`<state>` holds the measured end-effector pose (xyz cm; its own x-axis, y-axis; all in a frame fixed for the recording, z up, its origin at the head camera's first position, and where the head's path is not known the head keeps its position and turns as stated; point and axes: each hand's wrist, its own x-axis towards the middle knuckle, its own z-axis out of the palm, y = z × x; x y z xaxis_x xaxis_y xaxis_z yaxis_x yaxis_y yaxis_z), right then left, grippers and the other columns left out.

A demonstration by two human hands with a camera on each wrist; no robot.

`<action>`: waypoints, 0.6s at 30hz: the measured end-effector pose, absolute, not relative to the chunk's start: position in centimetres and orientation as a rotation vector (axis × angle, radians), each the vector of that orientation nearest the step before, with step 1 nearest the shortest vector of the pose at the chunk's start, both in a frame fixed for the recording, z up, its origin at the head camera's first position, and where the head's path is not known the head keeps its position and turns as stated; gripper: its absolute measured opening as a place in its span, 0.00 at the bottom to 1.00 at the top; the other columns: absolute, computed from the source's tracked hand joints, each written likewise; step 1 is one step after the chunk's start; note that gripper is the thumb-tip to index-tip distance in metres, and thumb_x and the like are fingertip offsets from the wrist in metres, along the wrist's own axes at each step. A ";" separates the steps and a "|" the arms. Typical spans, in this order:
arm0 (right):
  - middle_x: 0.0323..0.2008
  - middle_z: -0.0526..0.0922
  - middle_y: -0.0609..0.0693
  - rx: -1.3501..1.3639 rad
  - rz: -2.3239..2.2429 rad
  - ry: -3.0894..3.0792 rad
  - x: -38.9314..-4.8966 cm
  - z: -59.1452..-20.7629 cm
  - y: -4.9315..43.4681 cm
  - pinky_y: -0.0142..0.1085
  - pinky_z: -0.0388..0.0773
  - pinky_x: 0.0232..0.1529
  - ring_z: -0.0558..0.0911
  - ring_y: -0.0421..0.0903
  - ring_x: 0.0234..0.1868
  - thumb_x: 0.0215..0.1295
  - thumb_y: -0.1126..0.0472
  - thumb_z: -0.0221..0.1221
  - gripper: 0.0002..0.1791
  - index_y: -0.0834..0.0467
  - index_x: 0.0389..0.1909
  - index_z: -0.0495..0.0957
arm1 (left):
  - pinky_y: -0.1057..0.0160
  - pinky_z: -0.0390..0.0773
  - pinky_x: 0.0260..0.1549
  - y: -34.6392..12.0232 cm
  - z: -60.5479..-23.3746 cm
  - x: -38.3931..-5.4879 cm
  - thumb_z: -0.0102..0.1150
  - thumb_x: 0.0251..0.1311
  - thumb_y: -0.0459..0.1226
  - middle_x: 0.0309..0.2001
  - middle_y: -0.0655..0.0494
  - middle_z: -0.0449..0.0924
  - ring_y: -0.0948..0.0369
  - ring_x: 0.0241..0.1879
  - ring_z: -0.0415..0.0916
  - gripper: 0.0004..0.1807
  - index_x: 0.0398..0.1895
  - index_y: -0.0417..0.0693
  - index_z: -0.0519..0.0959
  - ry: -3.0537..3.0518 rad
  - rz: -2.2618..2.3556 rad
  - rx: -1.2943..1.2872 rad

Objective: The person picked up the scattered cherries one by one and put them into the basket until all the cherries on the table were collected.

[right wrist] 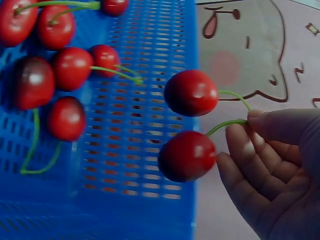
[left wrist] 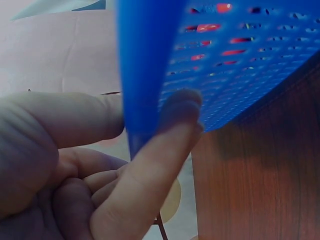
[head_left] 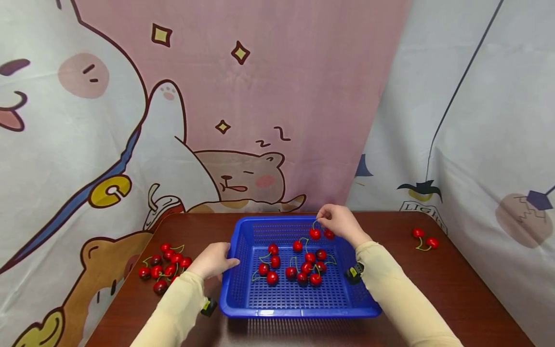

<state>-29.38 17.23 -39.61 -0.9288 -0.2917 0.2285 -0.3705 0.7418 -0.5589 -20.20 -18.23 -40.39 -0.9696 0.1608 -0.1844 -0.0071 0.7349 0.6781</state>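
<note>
Fingers on the right hand (head_left: 340, 223) are pinching a cherry pair (right wrist: 191, 95) by the stems, so the fruit dangles just below them, at the far rim of the blue basket (head_left: 321, 313), right of centre. Can't tell if it's touching that rim. Right hand's obviously nearer; left hand (head_left: 212, 260) grips the left rim. Bare mesh separates the pair from the loose cherries (head_left: 272, 278), with more open mesh along the near side.
</note>
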 end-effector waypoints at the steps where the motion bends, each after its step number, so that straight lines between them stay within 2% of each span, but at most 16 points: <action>1: 0.25 0.81 0.45 0.534 0.938 -2.828 -29.5 -40.0 17.1 0.39 0.76 0.30 0.76 0.41 0.24 0.62 0.64 0.65 0.04 0.56 0.30 0.81 | 0.57 0.83 0.18 -18.2 -40.4 -20.2 0.66 0.61 0.32 0.30 0.45 0.83 0.56 0.20 0.82 0.17 0.50 0.31 0.77 2.707 1.057 0.121; 9: 0.22 0.78 0.44 0.482 0.851 -2.904 -29.4 -42.1 16.8 0.39 0.76 0.28 0.73 0.41 0.21 0.62 0.65 0.65 0.04 0.57 0.29 0.80 | 0.58 0.82 0.16 -18.2 -40.5 -20.3 0.66 0.61 0.32 0.28 0.46 0.82 0.57 0.18 0.80 0.16 0.49 0.31 0.77 2.713 1.050 0.136; 18: 0.19 0.74 0.44 0.411 0.693 -2.984 -29.4 -42.8 16.5 0.38 0.72 0.28 0.71 0.43 0.21 0.62 0.67 0.63 0.10 0.56 0.22 0.76 | 0.54 0.83 0.19 -18.2 -40.6 -20.2 0.66 0.61 0.32 0.29 0.45 0.83 0.56 0.19 0.81 0.17 0.50 0.30 0.77 2.711 1.066 0.126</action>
